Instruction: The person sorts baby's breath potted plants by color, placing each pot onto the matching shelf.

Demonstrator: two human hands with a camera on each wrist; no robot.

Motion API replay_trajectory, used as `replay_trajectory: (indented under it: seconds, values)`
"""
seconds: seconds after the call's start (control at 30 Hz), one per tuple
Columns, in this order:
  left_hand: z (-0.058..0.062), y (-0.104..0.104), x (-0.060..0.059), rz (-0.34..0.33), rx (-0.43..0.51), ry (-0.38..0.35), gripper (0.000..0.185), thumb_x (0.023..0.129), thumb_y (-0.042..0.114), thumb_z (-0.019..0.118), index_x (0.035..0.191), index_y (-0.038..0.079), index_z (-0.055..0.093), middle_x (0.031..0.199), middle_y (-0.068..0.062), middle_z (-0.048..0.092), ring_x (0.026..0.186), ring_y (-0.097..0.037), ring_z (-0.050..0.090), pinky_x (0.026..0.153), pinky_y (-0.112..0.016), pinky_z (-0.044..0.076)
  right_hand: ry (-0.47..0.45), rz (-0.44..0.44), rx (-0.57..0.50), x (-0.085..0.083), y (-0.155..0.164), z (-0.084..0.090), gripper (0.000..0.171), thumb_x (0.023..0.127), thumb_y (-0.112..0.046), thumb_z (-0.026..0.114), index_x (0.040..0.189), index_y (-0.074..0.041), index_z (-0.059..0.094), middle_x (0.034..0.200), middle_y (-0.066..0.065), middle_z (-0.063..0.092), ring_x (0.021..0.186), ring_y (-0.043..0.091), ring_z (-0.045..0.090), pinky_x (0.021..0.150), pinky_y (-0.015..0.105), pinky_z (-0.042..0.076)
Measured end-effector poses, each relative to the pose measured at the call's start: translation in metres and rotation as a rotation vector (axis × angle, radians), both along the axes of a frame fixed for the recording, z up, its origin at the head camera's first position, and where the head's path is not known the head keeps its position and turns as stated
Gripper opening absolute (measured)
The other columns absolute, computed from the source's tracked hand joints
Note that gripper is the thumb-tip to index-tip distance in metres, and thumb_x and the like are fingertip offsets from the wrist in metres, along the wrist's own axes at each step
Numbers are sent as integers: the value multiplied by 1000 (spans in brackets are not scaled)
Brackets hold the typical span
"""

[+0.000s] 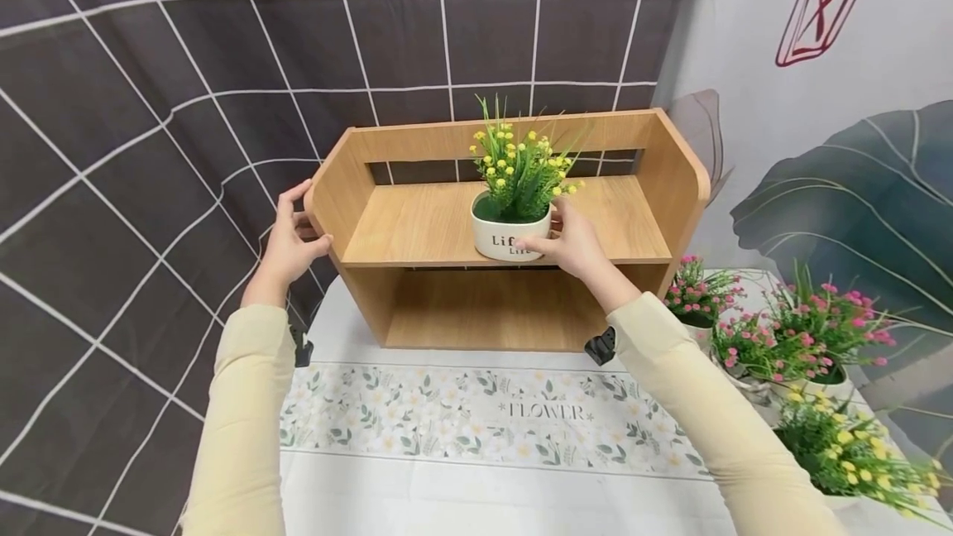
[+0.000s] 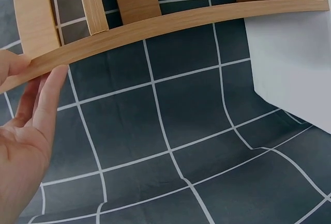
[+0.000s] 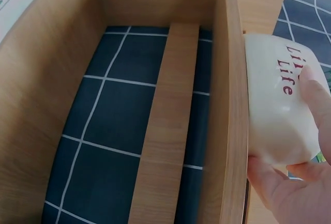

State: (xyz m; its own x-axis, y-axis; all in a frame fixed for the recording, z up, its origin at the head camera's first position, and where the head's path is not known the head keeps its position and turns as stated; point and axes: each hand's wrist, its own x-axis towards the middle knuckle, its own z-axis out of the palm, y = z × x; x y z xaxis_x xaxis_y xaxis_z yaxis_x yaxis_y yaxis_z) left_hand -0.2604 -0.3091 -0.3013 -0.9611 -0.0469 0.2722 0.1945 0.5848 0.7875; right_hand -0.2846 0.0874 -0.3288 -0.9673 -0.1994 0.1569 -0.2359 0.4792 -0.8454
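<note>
A light wooden shelf unit (image 1: 417, 222) with two levels stands on the table. On its upper board sits a white pot (image 1: 510, 238) lettered "Life", filled with yellow artificial flowers (image 1: 521, 164). My right hand (image 1: 569, 246) grips the pot's right side; the right wrist view shows fingers and thumb wrapped round the pot (image 3: 279, 110) beside the shelf board (image 3: 230, 105). My left hand (image 1: 286, 242) holds the shelf's left side panel, thumb in front and fingers behind. In the left wrist view the fingers (image 2: 49, 100) touch the panel's edge (image 2: 155, 27).
Several pots of pink flowers (image 1: 811, 337) and one of yellow flowers (image 1: 849, 445) stand at the table's right. A white cloth with a flower print (image 1: 484, 416) covers the table. A dark grid backdrop (image 1: 149, 106) hangs behind and left. Black clips (image 1: 599, 346) sit near the shelf's base.
</note>
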Motion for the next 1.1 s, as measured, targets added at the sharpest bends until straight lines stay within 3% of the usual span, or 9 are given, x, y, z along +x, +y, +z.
replay_trajectory:
  seconds: [0.43,1.1]
  values:
    - [-4,-2,1,-2,-1,14,87,82,-11,57,151,21,14,132,-35,44,114,-49,50,91,-59,45,-4,12,49,-19,-24,1,91,76,-27,79,144,3,27,139,27,44,126,36,47,103,45,42]
    - [-2,-3,2,-5,-29,10,88,82,-9,59,151,21,12,128,-37,45,114,-52,49,92,-62,43,-69,62,-34,-39,-54,0,93,76,-27,79,147,-1,25,143,23,41,131,32,43,107,42,38]
